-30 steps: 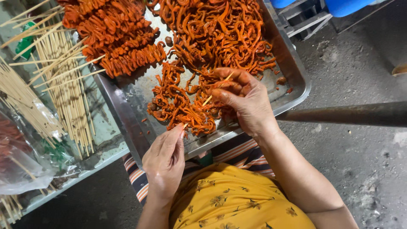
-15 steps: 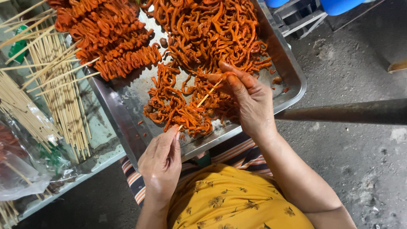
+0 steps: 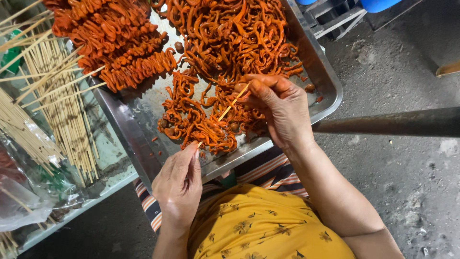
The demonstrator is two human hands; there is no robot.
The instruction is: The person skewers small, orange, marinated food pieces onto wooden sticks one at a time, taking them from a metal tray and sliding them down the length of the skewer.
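Left hand (image 3: 178, 184): we pinch the bamboo skewer (image 3: 233, 101) butt, steadying it.
Right hand (image 3: 280, 108): at 2 o'clock, we pinch orange marinated strips (image 3: 201, 125) onto its tip, over the metal tray (image 3: 326, 81) that catches drips.

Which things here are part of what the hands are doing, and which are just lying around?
In use:
left hand pinching the skewer's near end
right hand at the skewer's far end
bamboo skewer
loose orange marinated strips
metal tray
finished skewers

Lying about:
spare bamboo sticks
clear plastic bag
metal bar
blue containers
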